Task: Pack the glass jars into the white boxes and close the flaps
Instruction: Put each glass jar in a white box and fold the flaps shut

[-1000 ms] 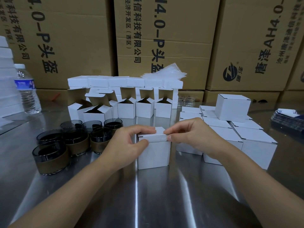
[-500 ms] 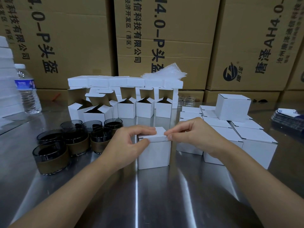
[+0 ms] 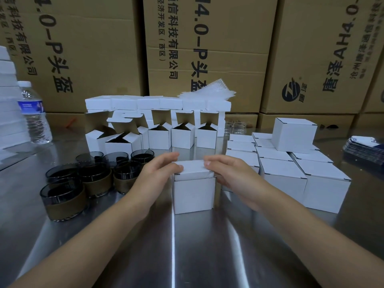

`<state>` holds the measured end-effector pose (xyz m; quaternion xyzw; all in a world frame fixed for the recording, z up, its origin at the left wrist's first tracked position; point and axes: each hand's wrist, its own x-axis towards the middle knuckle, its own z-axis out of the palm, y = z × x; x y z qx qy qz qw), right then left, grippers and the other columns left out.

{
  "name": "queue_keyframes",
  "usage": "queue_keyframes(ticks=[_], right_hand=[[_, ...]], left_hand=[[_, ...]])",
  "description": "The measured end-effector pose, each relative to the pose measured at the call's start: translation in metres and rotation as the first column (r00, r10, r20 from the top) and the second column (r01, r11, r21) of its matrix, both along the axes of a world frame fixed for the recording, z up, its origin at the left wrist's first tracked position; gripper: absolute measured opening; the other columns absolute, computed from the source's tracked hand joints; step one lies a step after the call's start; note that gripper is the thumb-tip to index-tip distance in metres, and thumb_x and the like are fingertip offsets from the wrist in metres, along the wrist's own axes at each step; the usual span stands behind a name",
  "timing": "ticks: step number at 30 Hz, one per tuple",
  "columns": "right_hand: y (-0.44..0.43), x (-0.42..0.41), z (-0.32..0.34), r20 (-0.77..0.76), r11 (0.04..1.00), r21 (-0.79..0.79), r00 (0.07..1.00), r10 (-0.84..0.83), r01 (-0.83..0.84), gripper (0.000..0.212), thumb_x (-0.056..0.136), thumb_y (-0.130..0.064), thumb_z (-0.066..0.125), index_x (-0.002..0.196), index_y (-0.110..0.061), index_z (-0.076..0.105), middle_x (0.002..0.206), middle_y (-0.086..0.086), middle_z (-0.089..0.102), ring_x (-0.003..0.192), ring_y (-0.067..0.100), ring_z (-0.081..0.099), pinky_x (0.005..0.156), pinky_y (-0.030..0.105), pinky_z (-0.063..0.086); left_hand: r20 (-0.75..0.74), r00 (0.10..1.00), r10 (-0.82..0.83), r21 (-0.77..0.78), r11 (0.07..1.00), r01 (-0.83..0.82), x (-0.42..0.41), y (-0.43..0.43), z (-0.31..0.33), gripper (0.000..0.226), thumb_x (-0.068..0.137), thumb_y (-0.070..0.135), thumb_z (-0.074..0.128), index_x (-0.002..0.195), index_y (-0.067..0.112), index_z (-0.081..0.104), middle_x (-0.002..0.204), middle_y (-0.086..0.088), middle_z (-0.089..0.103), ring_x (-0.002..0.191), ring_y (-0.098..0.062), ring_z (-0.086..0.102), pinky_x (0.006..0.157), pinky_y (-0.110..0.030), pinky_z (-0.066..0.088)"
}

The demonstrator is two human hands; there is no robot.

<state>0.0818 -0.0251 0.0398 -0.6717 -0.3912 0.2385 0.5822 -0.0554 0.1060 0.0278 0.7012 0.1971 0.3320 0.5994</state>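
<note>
I see a white box (image 3: 194,194) standing upright on the steel table (image 3: 187,250), straight ahead between both hands. Its top flap (image 3: 192,170) is folded down but not quite seated; the front edge sits a little proud of the box wall. My left hand (image 3: 154,179) rests against the box's left side, fingers curled loosely together, thumb tip touching the flap's left edge. My right hand (image 3: 230,175) mirrors it on the right, fingertips (image 3: 207,163) pressing on the flap's right edge, fingers close together. Neither hand grips the box fully; they pinch the flap from either side.

To the left, just beside my left hand, stands a cluster of dark glass jars (image 3: 91,175) with brown bands. Behind them is a row of open boxes (image 3: 160,136), flaps up. To the right, closed boxes (image 3: 291,169) sit packed together, one stacked on top. A water bottle (image 3: 34,115) stands far left.
</note>
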Motion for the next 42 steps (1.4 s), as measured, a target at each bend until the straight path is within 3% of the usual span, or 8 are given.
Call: queue_keyframes(ticks=[3, 5, 13, 25, 29, 34, 39, 42], right_hand=[[0.000, -0.001, 0.000, -0.104, 1.000, 0.020, 0.994, 0.026, -0.024, 0.012, 0.085, -0.029, 0.066, 0.097, -0.027, 0.070, 0.103, -0.008, 0.070, 0.093, 0.004, 0.063, 0.077, 0.016, 0.045], [-0.001, -0.001, 0.001, -0.153, 0.999, 0.035, 0.987, 0.043, -0.039, 0.012, 0.086, -0.026, 0.066, 0.097, -0.024, 0.070, 0.103, -0.004, 0.072, 0.090, 0.006, 0.065, 0.073, 0.016, 0.046], [-0.001, 0.000, 0.001, -0.149, 0.999, 0.024, 0.988, 0.051, -0.048, 0.015, 0.086, -0.023, 0.066, 0.101, -0.025, 0.067, 0.106, -0.002, 0.070, 0.093, 0.010, 0.063, 0.076, 0.019, 0.046], [0.000, 0.000, -0.001, -0.080, 1.000, 0.012, 0.996, 0.029, -0.028, 0.019, 0.084, -0.020, 0.068, 0.101, -0.028, 0.070, 0.106, -0.011, 0.070, 0.101, 0.006, 0.063, 0.077, 0.017, 0.046], [0.002, -0.005, -0.003, -0.020, 1.000, 0.018, 0.999, 0.025, -0.025, 0.022, 0.087, -0.020, 0.062, 0.083, -0.036, 0.076, 0.099, -0.020, 0.071, 0.098, -0.003, 0.061, 0.085, 0.016, 0.045], [0.006, -0.011, -0.009, 0.074, 0.993, 0.113, 0.996, -0.046, 0.037, 0.020, 0.084, -0.032, 0.067, 0.068, -0.042, 0.074, 0.082, -0.031, 0.069, 0.081, -0.018, 0.059, 0.064, -0.001, 0.040], [0.006, -0.012, -0.011, 0.064, 0.987, 0.160, 0.998, -0.022, 0.012, 0.011, 0.077, -0.030, 0.075, 0.070, -0.038, 0.076, 0.084, -0.022, 0.071, 0.080, -0.010, 0.062, 0.062, 0.001, 0.041], [0.007, -0.011, -0.011, 0.049, 0.988, 0.151, 0.999, -0.024, 0.016, 0.011, 0.077, -0.029, 0.076, 0.070, -0.037, 0.076, 0.087, -0.020, 0.072, 0.083, -0.009, 0.063, 0.064, 0.001, 0.042]], left_hand=[[-0.032, 0.999, -0.020, -0.049, 0.999, 0.018, -0.001, 0.000, 0.001, 0.033, 0.063, 0.034, 0.066, 0.095, 0.035, 0.074, 0.105, 0.005, 0.070, 0.107, -0.011, 0.061, 0.092, -0.025, 0.046], [-0.040, 0.999, -0.027, -0.047, 0.999, 0.025, -0.001, 0.001, 0.001, 0.024, 0.069, 0.031, 0.068, 0.091, 0.037, 0.075, 0.106, 0.005, 0.070, 0.107, -0.010, 0.060, 0.087, -0.023, 0.045], [-0.068, 0.997, -0.043, -0.027, 0.999, 0.041, -0.003, 0.006, 0.001, 0.022, 0.083, 0.013, 0.066, 0.092, 0.029, 0.077, 0.101, 0.005, 0.072, 0.100, -0.011, 0.063, 0.082, -0.022, 0.043], [-0.091, 0.992, -0.084, 0.013, 0.996, 0.085, -0.006, 0.007, 0.004, 0.026, 0.083, 0.006, 0.067, 0.098, 0.026, 0.075, 0.109, -0.010, 0.069, 0.106, -0.021, 0.064, 0.096, -0.027, 0.047], [-0.085, 0.991, -0.104, 0.053, 0.993, 0.109, -0.008, 0.003, 0.006, 0.026, 0.084, 0.006, 0.066, 0.084, 0.029, 0.079, 0.094, 0.006, 0.075, 0.090, -0.005, 0.067, 0.089, -0.021, 0.049], [-0.065, 0.995, -0.073, 0.080, 0.994, 0.078, -0.003, -0.001, 0.003, 0.014, 0.083, 0.022, 0.070, 0.078, 0.032, 0.078, 0.091, 0.011, 0.074, 0.085, 0.003, 0.065, 0.082, -0.016, 0.046], [-0.097, 0.995, -0.036, 0.138, 0.989, 0.049, -0.002, -0.001, 0.003, 0.006, 0.075, 0.029, 0.078, 0.080, 0.032, 0.077, 0.104, -0.016, 0.068, 0.091, -0.017, 0.063, 0.094, -0.034, 0.049], [-0.108, 0.993, -0.042, 0.137, 0.989, 0.057, -0.002, 0.000, 0.004, 0.008, 0.073, 0.030, 0.079, 0.080, 0.032, 0.077, 0.103, -0.013, 0.070, 0.100, -0.025, 0.064, 0.097, -0.036, 0.048]])
